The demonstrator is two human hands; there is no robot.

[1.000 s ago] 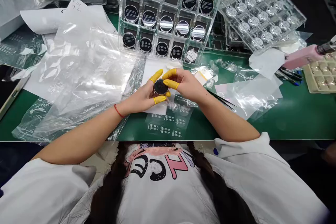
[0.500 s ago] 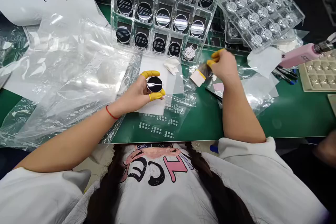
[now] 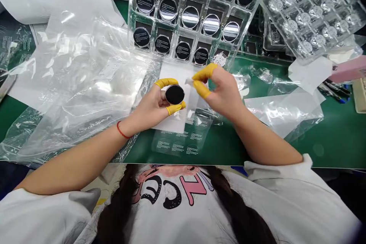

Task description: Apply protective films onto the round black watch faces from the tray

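Observation:
My left hand (image 3: 156, 103), in yellow finger cots, grips a round watch case (image 3: 175, 94) by its rim, its plain black glass face turned up. To the right, my right hand (image 3: 219, 89), also in yellow finger cots, pinches a small pale, translucent scrap (image 3: 188, 82) between thumb and forefinger. The scrap is apart from the watch case; its kind is too blurred to tell. Beneath both hands lies a white sheet (image 3: 173, 124), and by it a clear film (image 3: 171, 145) printed with small white text.
A clear tray (image 3: 130, 19) of round watches stands behind my hands, some bearing printed films. More trays (image 3: 314, 11) are stacked at the right. Plastic bags (image 3: 85, 84) cover the left. Pens (image 3: 333, 89) and a pink tool (image 3: 350, 69) lie at right.
My right hand has moved left from the bench's right side to beside the watch case, now with a pale scrap in its fingers. My left hand still holds the watch case. The view has shifted.

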